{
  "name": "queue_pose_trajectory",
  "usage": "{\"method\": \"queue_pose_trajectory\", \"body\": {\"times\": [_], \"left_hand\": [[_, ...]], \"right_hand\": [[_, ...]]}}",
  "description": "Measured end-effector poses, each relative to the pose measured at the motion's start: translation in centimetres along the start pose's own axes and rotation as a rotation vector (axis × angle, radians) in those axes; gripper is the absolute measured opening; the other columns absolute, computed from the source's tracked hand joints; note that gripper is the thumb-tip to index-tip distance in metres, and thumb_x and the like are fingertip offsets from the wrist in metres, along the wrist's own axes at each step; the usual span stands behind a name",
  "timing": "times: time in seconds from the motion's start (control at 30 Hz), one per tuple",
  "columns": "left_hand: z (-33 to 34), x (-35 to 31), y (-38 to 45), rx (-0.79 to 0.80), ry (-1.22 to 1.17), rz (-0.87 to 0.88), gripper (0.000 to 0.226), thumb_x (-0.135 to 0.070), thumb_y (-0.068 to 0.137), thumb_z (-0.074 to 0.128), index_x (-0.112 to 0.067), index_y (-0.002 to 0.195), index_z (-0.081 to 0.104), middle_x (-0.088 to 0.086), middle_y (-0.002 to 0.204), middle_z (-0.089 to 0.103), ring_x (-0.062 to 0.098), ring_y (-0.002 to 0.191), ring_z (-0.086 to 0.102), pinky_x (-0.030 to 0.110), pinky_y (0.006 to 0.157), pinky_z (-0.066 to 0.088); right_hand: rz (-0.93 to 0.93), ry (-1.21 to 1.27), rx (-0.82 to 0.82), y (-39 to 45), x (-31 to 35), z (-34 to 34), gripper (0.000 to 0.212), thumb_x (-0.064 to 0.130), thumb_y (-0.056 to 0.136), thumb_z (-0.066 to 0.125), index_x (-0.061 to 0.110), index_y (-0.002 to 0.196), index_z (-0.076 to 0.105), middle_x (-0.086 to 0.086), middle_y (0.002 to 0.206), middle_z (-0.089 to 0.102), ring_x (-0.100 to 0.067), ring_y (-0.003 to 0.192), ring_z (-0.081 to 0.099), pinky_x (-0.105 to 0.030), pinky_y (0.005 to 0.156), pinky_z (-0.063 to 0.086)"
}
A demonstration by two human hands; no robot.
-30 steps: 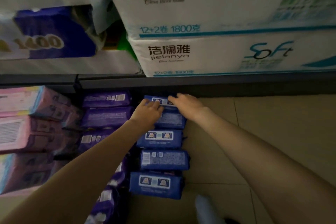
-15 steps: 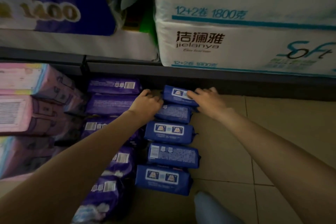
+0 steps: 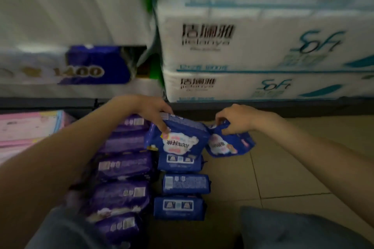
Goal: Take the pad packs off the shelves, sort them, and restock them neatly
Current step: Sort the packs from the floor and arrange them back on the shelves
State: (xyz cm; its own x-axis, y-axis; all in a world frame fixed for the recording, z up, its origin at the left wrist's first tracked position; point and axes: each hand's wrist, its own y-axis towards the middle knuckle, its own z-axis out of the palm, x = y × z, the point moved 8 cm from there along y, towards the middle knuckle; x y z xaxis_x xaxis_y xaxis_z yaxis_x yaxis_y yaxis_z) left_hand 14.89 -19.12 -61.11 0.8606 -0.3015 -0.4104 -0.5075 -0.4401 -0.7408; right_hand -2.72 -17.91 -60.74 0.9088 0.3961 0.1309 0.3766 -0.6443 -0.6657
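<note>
My left hand (image 3: 150,110) grips the top of a blue pad pack (image 3: 179,137), lifted and tilted so its white label faces me. A second blue pad pack (image 3: 230,144) hangs from my right hand (image 3: 234,118), which pinches its upper edge. Both packs are raised above the far end of a row of blue pad packs (image 3: 182,184) lying on the floor. A row of purple pad packs (image 3: 123,166) lies just left of the blue row. Pink pad packs (image 3: 26,129) sit at the far left.
Large white tissue bales (image 3: 263,50) sit on the dark shelf edge (image 3: 283,107) above. A white and blue tissue bale (image 3: 70,66) is at the left. Beige floor tiles (image 3: 273,178) stretch to the right. My knees in grey cloth (image 3: 293,230) are at the bottom.
Both hands have each lifted a blue pack off the far end of the row and tilted it up. The camera has swung upward and blurred.
</note>
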Motion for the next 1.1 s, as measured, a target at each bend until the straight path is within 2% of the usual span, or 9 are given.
{"method": "queue_pose_trajectory", "body": {"times": [0.13,0.23,0.33,0.47,0.6,0.8,0.9,0.97,1.1], "left_hand": [[-6.8,-4.7,-8.4,-0.021,0.036,0.118,0.039,-0.027,0.077,0.075,-0.018,0.112,0.062,-0.003,0.112,0.066,0.014,0.105,0.060,0.027,0.094,0.047],[-11.2,-8.3,-16.3,-0.103,0.072,0.204,0.036,-0.028,0.073,0.076,-0.023,0.107,0.063,-0.008,0.103,0.069,0.007,0.097,0.064,0.021,0.085,0.050],[-15.9,-10.9,-25.6,-0.290,0.024,0.317,0.048,-0.035,0.061,0.083,-0.028,0.105,0.065,-0.012,0.096,0.071,0.004,0.091,0.066,0.017,0.076,0.052],[-21.6,-12.7,-37.1,-0.619,-0.094,0.470,0.047,-0.030,0.060,0.082,-0.027,0.103,0.065,-0.006,0.102,0.071,0.007,0.095,0.067,0.019,0.074,0.053],[-25.3,-12.4,-43.8,-0.844,-0.196,0.558,0.039,-0.032,0.067,0.082,-0.025,0.102,0.066,-0.003,0.101,0.072,0.012,0.094,0.068,0.021,0.071,0.055],[-28.7,-7.9,-49.1,-1.144,-0.361,0.541,0.065,-0.066,0.033,0.082,-0.034,0.090,0.072,-0.003,0.095,0.073,0.009,0.087,0.069,0.019,0.067,0.056],[-29.9,-4.7,-50.3,-1.319,-0.461,0.451,0.047,-0.049,0.053,0.078,-0.029,0.095,0.067,0.001,0.094,0.072,0.007,0.081,0.070,0.019,0.063,0.057],[-30.9,-2.8,-50.6,-1.429,-0.550,0.389,0.035,-0.032,0.068,0.069,-0.025,0.101,0.063,0.001,0.098,0.069,0.008,0.080,0.069,0.016,0.060,0.056],[-32.6,-0.8,-49.4,-1.521,-0.666,0.326,0.034,-0.019,0.080,0.065,-0.016,0.113,0.058,0.006,0.104,0.065,0.013,0.088,0.065,0.017,0.061,0.056]], "right_hand": [[-0.027,0.043,-0.069,-7.2,3.1,-9.2,0.030,0.027,0.087,0.064,0.021,0.116,0.062,-0.002,0.117,0.063,-0.017,0.099,0.056,-0.025,0.077,0.042],[-0.047,0.120,-0.236,-13.3,6.1,-17.6,0.017,0.026,0.083,0.069,0.033,0.098,0.064,0.001,0.103,0.067,-0.010,0.085,0.058,-0.017,0.070,0.041],[-0.080,0.194,-0.475,-20.2,9.5,-26.5,0.018,0.027,0.080,0.070,0.040,0.088,0.060,0.001,0.096,0.068,-0.011,0.084,0.061,-0.014,0.070,0.045],[-0.202,0.329,-0.788,-28.3,13.9,-35.3,0.020,0.017,0.082,0.067,0.032,0.094,0.062,-0.009,0.099,0.068,-0.014,0.087,0.059,-0.008,0.065,0.045],[-0.381,0.401,-1.039,-32.7,15.7,-39.9,0.021,0.006,0.084,0.063,0.023,0.095,0.059,-0.011,0.093,0.065,-0.009,0.081,0.057,-0.010,0.067,0.046],[-0.378,0.264,-1.420,-31.4,14.8,-45.9,0.023,0.008,0.085,0.065,0.022,0.101,0.057,-0.001,0.093,0.063,-0.011,0.088,0.058,-0.016,0.072,0.042],[-0.304,0.112,-1.446,-27.3,15.0,-48.4,0.023,0.014,0.085,0.065,0.020,0.107,0.059,-0.002,0.101,0.064,-0.023,0.100,0.060,-0.033,0.087,0.046],[-0.270,0.074,-1.413,-24.3,15.2,-49.7,0.023,0.016,0.087,0.063,0.020,0.109,0.057,-0.007,0.107,0.065,-0.028,0.101,0.060,-0.042,0.086,0.048],[-0.178,-0.088,-1.334,-19.6,15.4,-52.2,0.028,0.016,0.088,0.058,0.018,0.115,0.054,-0.013,0.113,0.063,-0.032,0.103,0.059,-0.038,0.080,0.048]]}}
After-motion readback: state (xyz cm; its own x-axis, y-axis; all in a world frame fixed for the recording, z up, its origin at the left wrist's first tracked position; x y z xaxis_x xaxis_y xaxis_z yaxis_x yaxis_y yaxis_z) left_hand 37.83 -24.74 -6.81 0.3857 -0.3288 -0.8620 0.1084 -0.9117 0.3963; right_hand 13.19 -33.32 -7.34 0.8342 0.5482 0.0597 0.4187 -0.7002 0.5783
